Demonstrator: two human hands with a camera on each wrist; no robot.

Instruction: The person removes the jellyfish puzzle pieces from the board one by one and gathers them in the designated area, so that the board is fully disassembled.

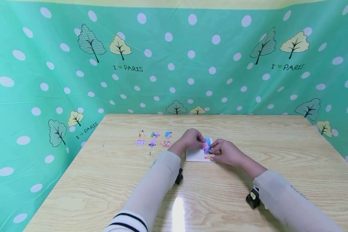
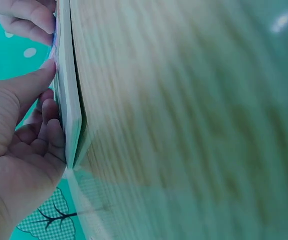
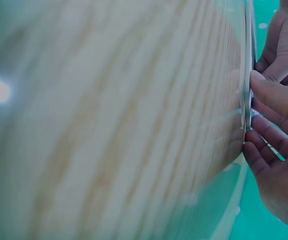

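Note:
A white puzzle board [image 1: 195, 155] lies on the table, with joined colourful puzzle pieces [image 1: 208, 157] along its right part. My left hand [image 1: 193, 139] reaches over the board from the left, thumb and fingertips at a pink part of the picture; I cannot tell whether they pinch a piece or press it. In the left wrist view the left thumb [image 2: 36, 82] meets the board's face and the other fingers are bent against it. My right hand [image 1: 227, 153] touches the pieces from the right side, its fingers spread and fairly straight along the board's edge in the right wrist view.
Several loose puzzle pieces [image 1: 152, 142] lie in two rows left of the board. A tiny dark object [image 1: 150, 153] is just below them. Black wrist cameras [image 1: 253, 198] hang under both sleeves. A green dotted curtain [image 1: 174, 64] stands behind the wooden table [image 1: 104, 180].

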